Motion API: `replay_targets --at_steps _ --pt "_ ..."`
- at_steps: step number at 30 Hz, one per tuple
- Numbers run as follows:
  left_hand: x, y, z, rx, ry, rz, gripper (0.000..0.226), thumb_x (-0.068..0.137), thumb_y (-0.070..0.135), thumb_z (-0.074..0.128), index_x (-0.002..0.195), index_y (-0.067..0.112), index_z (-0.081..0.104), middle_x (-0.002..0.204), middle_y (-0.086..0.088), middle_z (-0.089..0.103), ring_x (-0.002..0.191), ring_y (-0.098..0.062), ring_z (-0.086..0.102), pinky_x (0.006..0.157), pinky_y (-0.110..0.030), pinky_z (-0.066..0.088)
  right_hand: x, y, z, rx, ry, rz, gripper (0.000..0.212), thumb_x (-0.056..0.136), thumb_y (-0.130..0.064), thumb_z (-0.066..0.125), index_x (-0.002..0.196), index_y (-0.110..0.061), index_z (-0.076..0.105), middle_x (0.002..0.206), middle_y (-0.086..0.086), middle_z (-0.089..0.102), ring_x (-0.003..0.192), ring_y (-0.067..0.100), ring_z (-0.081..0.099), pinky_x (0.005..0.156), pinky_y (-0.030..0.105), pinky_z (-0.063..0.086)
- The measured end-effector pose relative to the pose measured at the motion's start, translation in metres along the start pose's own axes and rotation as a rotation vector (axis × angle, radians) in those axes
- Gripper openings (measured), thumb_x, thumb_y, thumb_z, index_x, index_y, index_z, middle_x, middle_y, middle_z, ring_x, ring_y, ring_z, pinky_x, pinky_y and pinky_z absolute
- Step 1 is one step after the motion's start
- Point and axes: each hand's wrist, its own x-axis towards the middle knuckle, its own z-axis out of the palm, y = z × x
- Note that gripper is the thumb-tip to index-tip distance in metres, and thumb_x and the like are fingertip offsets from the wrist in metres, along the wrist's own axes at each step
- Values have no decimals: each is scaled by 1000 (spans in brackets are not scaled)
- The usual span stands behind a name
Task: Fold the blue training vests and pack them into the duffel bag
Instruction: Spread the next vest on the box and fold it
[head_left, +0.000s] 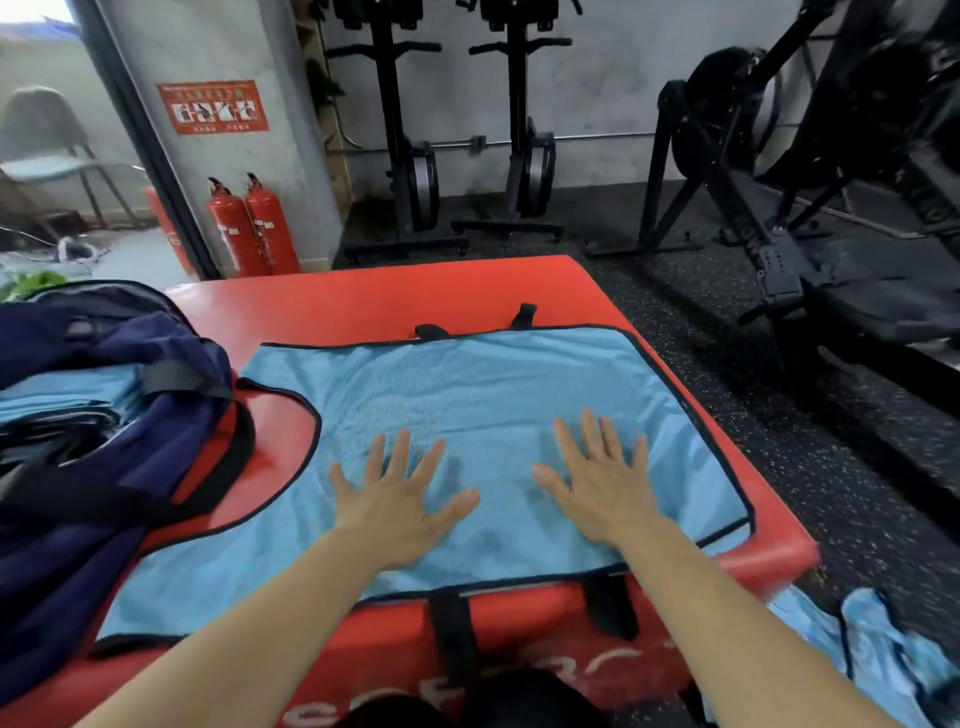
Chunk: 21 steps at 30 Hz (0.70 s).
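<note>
A light blue mesh training vest with black trim lies spread flat on a red padded box. My left hand presses flat on the vest's near middle, fingers spread. My right hand presses flat beside it, a little to the right, fingers spread too. At the left stands a navy duffel bag, open at the top, with several folded blue vests showing inside. More blue vests lie crumpled on the floor at the lower right.
Two red fire extinguishers stand against the wall behind the box. Black rowing machines and other gym frames stand on the dark speckled floor at the back and right. A doorway opens at the far left.
</note>
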Motion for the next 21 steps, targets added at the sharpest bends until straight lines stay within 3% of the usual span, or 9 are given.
replay_targets --at_steps 3,6,11,17,21 --pt "-19 -12 15 17 -18 16 103 57 93 -5 150 48 -10 162 8 -17 149 -22 -19 112 -67 -5 -21 37 9 -31 39 161 76 92 -71 10 156 -30 -1 163 8 -7 150 27 -6 118 55 3" --pt "-25 -23 16 19 -6 42 104 58 91 -8 151 46 -10 162 7 -15 149 -21 -18 114 -64 -3 -36 61 7 -45 12 259 76 95 -67 9 156 -24 -1 162 14 -7 149 31 -4 119 50 5" --pt "-38 -29 10 11 105 -2 100 63 88 -9 152 44 -4 164 6 -7 150 -20 -11 115 -62 -1 -53 33 2 24 -12 124 76 94 -70 14 155 -31 -9 162 8 -17 149 29 -15 117 55 -6" --pt "-51 -49 4 72 -69 -48 103 58 89 -10 151 46 -9 162 8 -14 149 -21 -15 112 -69 -2 -61 19 -2 11 -108 121 79 90 -76 14 154 -35 -8 162 4 -18 148 30 -17 114 63 -6" --pt "-37 -23 -17 99 -84 4 92 73 87 0 153 42 -5 163 5 -11 150 -22 -13 114 -65 -5 -49 -9 -21 -20 -123 101 80 91 -75 14 155 -31 -4 162 8 -13 149 30 -15 113 62 -9"
